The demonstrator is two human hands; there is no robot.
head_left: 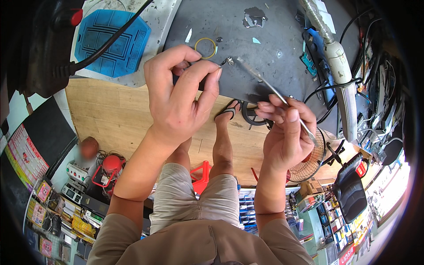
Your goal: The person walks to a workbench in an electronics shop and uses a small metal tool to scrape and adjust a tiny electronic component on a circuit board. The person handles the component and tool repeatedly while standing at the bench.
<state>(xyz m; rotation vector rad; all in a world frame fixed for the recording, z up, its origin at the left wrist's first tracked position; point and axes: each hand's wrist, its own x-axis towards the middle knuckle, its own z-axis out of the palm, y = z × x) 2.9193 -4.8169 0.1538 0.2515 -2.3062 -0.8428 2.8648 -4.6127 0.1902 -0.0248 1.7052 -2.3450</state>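
Small metal part pinched up in my left hand, slim tool ready in my right: work in hand, by the look of it, not finished.
Leftmost lies the blue mat [112,43]; then my left hand [179,97], thumb and forefinger closed on the small metal part [229,61], held up over the dark counter [225,26], with a thin yellow ring [205,38] near my knuckles. The part isn't set down; whether anything on it is already done is too small to tell. To its right, the slim metal tool [274,89] points its blurred blade just beside the part, seemingly apart, so I judge the tool work remains. My right hand [289,130] has its fingers curled lightly round the shaft.
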